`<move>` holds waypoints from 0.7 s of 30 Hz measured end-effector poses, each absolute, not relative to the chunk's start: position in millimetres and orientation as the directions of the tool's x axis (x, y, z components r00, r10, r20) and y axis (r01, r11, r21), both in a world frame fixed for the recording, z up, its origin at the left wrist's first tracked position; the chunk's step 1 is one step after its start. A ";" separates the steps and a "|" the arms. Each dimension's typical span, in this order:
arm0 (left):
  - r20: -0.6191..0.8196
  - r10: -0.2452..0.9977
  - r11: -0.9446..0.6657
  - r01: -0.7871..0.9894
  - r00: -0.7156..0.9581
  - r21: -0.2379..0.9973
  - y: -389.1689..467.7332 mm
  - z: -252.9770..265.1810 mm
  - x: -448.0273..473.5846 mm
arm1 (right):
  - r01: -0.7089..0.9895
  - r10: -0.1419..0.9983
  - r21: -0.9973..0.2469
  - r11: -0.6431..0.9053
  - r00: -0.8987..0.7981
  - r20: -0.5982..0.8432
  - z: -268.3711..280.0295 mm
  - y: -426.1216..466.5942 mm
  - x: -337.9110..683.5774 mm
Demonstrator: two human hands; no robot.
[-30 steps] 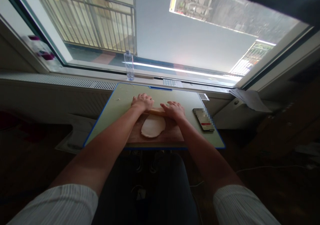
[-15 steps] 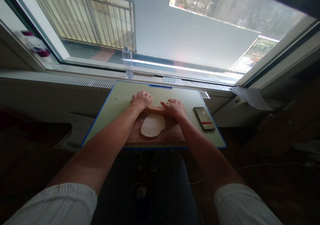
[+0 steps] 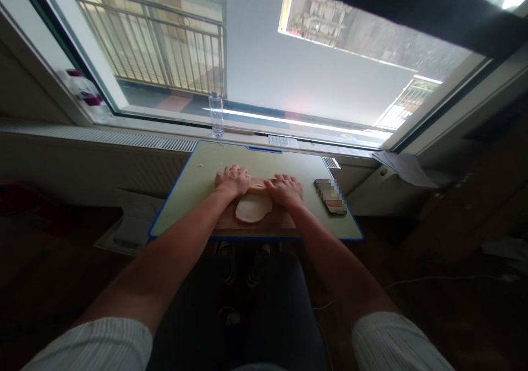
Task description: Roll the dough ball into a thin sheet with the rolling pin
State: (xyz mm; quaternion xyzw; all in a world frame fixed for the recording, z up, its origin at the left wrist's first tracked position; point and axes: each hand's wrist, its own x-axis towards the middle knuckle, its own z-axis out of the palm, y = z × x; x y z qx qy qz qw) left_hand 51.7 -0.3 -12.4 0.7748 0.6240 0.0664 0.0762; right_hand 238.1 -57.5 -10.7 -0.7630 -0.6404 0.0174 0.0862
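Observation:
A flattened oval of pale dough [image 3: 252, 209] lies on a brown wooden board [image 3: 274, 223] on the small table. Across its far part rests a wooden rolling pin [image 3: 259, 190], with a thin strip of dough showing beyond it. My left hand [image 3: 233, 181] is closed over the pin's left end. Over the right end my right hand [image 3: 284, 189] is closed the same way, fingers pointing away from me. Both hands hide the ends of the pin.
The pale green table [image 3: 173, 211] has a blue rim. A phone [image 3: 331, 196] lies at its right side, and small scraps [image 3: 200, 165] are at far left. Behind, a clear bottle [image 3: 216, 114] stands on the windowsill; a second bottle [image 3: 84, 88] is further left.
Both hands and the rolling pin have come nearer relative to the dough; the pin now crosses its far part instead of lying at its far edge. The camera view has shifted slightly.

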 end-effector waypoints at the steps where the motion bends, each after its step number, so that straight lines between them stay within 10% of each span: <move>1: 0.016 0.979 -0.202 0.958 0.203 0.203 -5.6 -13.6 50.9 | 0.978 0.980 -0.135 -0.159 0.173 0.101 -11.5 -62.5 236.6; 21: 0.202 0.962 -0.223 0.953 0.182 0.203 -96.8 -25.2 37.7 | 0.993 0.986 -0.100 -0.066 0.080 0.146 -10.4 -110.7 229.4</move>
